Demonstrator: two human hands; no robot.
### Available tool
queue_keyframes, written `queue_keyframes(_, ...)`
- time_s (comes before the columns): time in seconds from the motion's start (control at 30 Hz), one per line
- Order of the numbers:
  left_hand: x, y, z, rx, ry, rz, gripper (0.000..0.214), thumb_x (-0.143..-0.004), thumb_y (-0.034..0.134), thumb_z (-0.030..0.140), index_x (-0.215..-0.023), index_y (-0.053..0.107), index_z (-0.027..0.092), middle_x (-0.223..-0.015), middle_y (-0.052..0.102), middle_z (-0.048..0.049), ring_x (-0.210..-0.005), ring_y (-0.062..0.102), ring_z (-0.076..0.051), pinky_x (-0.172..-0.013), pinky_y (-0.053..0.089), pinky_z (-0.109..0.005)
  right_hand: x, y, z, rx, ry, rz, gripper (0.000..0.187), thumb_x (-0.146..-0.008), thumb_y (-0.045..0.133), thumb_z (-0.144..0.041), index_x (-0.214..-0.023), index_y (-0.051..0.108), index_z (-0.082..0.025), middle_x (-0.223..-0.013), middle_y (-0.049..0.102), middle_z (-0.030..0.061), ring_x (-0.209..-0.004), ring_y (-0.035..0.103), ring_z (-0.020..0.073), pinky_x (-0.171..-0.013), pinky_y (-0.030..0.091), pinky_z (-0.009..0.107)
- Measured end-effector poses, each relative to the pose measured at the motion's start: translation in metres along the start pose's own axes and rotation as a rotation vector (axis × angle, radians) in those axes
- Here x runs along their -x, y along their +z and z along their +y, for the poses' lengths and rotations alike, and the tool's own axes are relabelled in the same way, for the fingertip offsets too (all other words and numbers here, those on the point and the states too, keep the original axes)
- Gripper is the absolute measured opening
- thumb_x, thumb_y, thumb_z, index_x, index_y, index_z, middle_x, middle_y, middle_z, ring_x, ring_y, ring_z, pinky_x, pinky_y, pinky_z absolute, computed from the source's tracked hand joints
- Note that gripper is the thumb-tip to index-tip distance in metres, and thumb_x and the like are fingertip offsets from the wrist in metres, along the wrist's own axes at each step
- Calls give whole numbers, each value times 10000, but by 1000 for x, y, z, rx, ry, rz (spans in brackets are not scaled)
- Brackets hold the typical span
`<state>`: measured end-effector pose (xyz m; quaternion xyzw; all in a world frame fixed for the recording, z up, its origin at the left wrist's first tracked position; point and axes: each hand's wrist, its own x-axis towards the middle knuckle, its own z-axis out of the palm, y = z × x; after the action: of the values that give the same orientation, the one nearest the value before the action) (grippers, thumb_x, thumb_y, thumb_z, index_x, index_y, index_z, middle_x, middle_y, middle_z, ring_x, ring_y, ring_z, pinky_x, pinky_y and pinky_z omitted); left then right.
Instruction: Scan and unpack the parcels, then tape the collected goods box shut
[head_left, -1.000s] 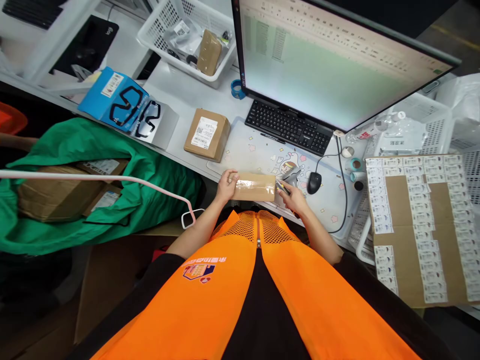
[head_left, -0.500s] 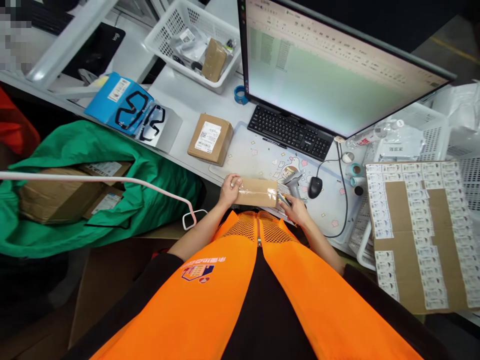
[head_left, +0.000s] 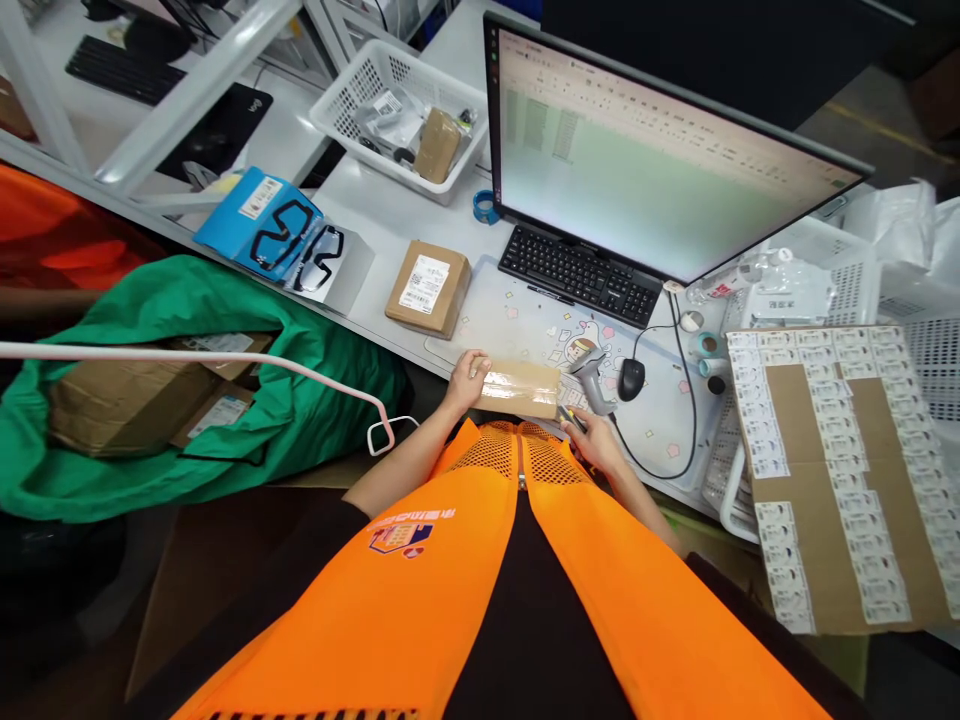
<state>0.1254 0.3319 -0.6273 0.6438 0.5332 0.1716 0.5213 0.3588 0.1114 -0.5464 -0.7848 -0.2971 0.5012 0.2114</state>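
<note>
A small brown cardboard box (head_left: 519,388) with shiny clear tape along it is at the desk's front edge, close to my body. My left hand (head_left: 468,380) grips its left end, fingers closed around the corner. In my right hand (head_left: 591,438) is a slim dark-and-yellow tool that looks like a utility knife (head_left: 571,418); its tip is at the box's right end. Whether the blade cuts into the cardboard I cannot tell. Just beyond that end, a grey barcode scanner (head_left: 592,380) lies on the desk mat (head_left: 495,320).
A labelled carton (head_left: 427,288), a keyboard (head_left: 577,275), a mouse (head_left: 631,378) and a monitor (head_left: 645,150) occupy the desk. A white basket (head_left: 397,100) stands behind. At left hang a green sack (head_left: 315,400) of parcels and a pale rod (head_left: 300,370). A label-covered cardboard sheet (head_left: 802,430) is at right.
My right hand and the knife have shifted slightly down along the box's right end. The left hand still grips the box. The whole view has also tilted a little.
</note>
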Motion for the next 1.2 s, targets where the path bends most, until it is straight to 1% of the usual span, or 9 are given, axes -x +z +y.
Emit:
queue_keyframes(0.13, 5, -6, -13, 97, 44, -37, 391, -998, 606, 279, -1378, 541, 211, -1491, 609, -140, -1439, 555, -251, -1247, 412, -431, -1, -30, -14, 213, -43, 98, 486, -981, 572, -423, -1373, 697, -164, -742, 743, 44, -649, 723, 244, -693, 602, 360)
queue_keyframes(0.23, 23, -11, -29, 179, 30, -51, 722, -924, 729, 310, -1558, 394, 224, -1670, 447, -187, -1582, 420, -282, -1296, 351, -467, -12, -31, -56, 506, -178, 47, 424, -1017, 572, -362, -1385, 709, -204, -976, 812, 115, -892, 771, 282, -859, 594, 381)
queue_keyframes(0.3, 37, -12, -38, 225, -28, -72, 909, -878, 804, 357, -1632, 312, 228, -1723, 372, -214, -1620, 368, -316, -1303, 343, -492, -24, -9, -95, 641, -279, -30, 425, -1045, 557, -340, -1436, 694, -244, -1195, 804, 122, -1075, 759, 292, -948, 572, 374)
queue_keyframes(0.37, 48, -9, -44, 243, -122, -88, 996, -862, 836, 394, -1666, 281, 203, -1735, 353, -236, -1625, 363, -340, -1308, 339, -502, -36, 24, -131, 743, -361, -112, 418, -1072, 521, -318, -1455, 687, -287, -1331, 766, 99, -1180, 731, 290, -994, 554, 365)
queue_keyframes(0.47, 55, -4, -46, 229, -247, -128, 971, -903, 809, 444, -1685, 302, 169, -1685, 451, -229, -1561, 468, -354, -1292, 376, -505, -49, 70, -168, 887, -423, -202, 407, -1087, 506, -308, -1455, 678, -283, -1319, 748, 112, -1135, 743, 291, -967, 550, 357)
queue_keyframes(0.6, 57, 0, -46, 226, -271, -155, 877, -969, 734, 461, -1704, 336, 194, -1585, 591, -183, -1469, 578, -357, -1258, 429, -520, -56, 97, -185, 1050, -431, -255, 399, -1071, 543, -273, -1455, 645, -236, -1246, 730, 136, -1056, 761, 275, -886, 552, 326)
queue_keyframes(0.83, 63, 4, -44, 229, -222, -109, 830, -993, 688, 458, -1704, 367, 172, -1589, 587, -200, -1484, 563, -372, -1240, 447, -514, -52, 108, -191, 1285, -435, -270, 432, -1099, 376, -190, -1491, 553, -149, -1317, 694, 212, -1132, 742, 278, -896, 576, 345)
queue_keyframes(0.97, 63, 5, -43, 201, -208, -89, 809, -984, 687, 449, -1689, 393, 182, -1561, 615, -189, -1466, 580, -374, -1232, 453, -520, -41, 84, -176, 1334, -376, -251, 453, -1092, 337, -151, -1489, 553, -140, -1329, 693, 228, -1159, 740, 300, -907, 575, 367)
queue_keyframes(1.2, 61, -3, -38, 141, -177, -93, 794, -955, 709, 404, -1658, 409, 187, -1556, 603, -196, -1428, 601, -383, -1210, 474, -539, -7, -16, -95, 1319, -56, -120, 562, -1043, 314, -78, -1508, 602, -208, -1259, 717, 203, -1049, 773, 328, -831, 570, 407)
